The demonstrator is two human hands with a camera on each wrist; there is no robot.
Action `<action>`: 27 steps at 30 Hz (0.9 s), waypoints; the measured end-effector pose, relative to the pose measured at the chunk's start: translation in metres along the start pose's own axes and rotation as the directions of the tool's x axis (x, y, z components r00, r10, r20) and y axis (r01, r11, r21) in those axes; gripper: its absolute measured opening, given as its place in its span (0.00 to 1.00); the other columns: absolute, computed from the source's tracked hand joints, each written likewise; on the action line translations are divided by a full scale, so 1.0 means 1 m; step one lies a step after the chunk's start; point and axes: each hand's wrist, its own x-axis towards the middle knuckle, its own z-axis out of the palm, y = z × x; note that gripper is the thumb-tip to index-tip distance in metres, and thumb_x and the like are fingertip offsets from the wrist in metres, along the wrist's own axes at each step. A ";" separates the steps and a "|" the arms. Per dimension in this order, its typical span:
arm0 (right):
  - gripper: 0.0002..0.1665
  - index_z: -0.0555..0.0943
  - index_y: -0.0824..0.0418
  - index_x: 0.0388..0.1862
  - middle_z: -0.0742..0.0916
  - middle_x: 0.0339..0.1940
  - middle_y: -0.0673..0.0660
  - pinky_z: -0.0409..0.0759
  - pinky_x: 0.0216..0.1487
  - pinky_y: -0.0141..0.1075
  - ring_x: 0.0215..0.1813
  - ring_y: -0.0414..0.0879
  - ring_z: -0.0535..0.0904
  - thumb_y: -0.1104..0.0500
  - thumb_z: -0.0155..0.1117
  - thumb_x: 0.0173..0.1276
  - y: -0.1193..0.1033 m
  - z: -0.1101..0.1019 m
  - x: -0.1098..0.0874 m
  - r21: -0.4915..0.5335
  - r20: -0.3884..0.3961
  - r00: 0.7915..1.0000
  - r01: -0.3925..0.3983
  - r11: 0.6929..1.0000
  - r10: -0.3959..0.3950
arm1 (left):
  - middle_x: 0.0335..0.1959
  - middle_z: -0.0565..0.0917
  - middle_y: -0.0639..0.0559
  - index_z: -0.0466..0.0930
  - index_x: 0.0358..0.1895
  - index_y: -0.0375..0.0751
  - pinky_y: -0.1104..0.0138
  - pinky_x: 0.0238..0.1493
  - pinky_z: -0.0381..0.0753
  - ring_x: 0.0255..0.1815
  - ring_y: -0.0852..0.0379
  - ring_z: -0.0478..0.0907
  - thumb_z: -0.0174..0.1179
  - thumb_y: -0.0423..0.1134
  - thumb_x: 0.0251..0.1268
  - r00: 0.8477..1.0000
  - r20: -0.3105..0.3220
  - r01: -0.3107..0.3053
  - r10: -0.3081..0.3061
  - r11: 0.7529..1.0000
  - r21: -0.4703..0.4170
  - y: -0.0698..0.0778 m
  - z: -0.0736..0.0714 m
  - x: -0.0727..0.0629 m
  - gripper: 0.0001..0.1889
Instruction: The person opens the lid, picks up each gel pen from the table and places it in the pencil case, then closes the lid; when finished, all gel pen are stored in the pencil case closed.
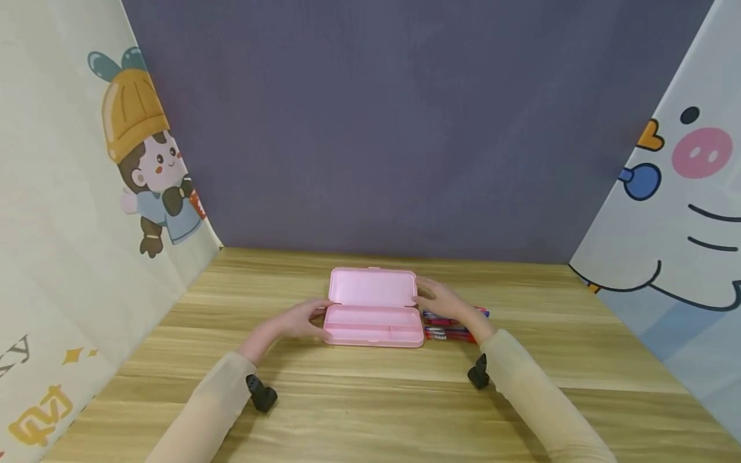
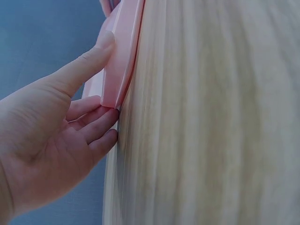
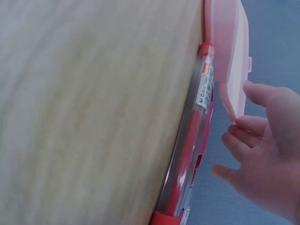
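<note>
We've got a pink plastic pencil case (image 1: 370, 317) sitting open between both hands, long axis running from one grip to the other. Left hand (image 1: 298, 319) is at its left end: thumb against the front wall, fingers curled about the end, so we'd log that as pinching the case. Right hand (image 1: 446, 302) has fingers spread and loosely bent, thumb and index at the right end of the lid (image 1: 374, 287); no closed hold there that we can see (how hard it presses, we can't tell).

Key relation, in our judgement: the lid lies folded back beyond the compartment tray, straight inward from the right fingertips, so the right hand is nearer it; the left is nearer the tray. Gel pens (image 1: 437, 333), red-capped among them, lie just beside the case's right end, below the right hand, roughly parallel to the case.
</note>
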 end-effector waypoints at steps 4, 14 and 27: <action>0.29 0.60 0.72 0.69 0.66 0.69 0.71 0.59 0.70 0.58 0.70 0.66 0.59 0.59 0.47 0.74 -0.001 -0.001 0.000 0.009 0.069 0.997 -0.017 1.000 0.017 | 0.68 0.62 0.31 0.60 0.68 0.30 0.52 0.69 0.64 0.68 0.38 0.62 0.70 0.43 0.52 1.000 0.004 -0.002 0.002 1.000 0.017 0.001 0.000 -0.001 0.42; 0.24 0.65 0.70 0.68 0.71 0.66 0.69 0.63 0.68 0.55 0.68 0.64 0.65 0.64 0.41 0.75 0.001 0.000 0.001 -0.030 0.098 0.992 -0.076 0.997 0.078 | 0.69 0.61 0.31 0.57 0.69 0.28 0.52 0.69 0.63 0.69 0.39 0.61 0.69 0.42 0.53 1.000 0.006 0.019 -0.019 1.000 -0.002 0.001 0.001 -0.002 0.43; 0.22 0.74 0.66 0.61 0.78 0.60 0.67 0.71 0.62 0.56 0.63 0.64 0.71 0.58 0.54 0.71 0.014 -0.019 -0.012 0.052 -0.060 0.998 -0.026 0.998 0.029 | 0.68 0.63 0.32 0.59 0.68 0.30 0.51 0.69 0.62 0.69 0.38 0.62 0.70 0.42 0.51 1.000 0.008 -0.012 0.012 1.000 -0.023 -0.001 0.000 -0.001 0.43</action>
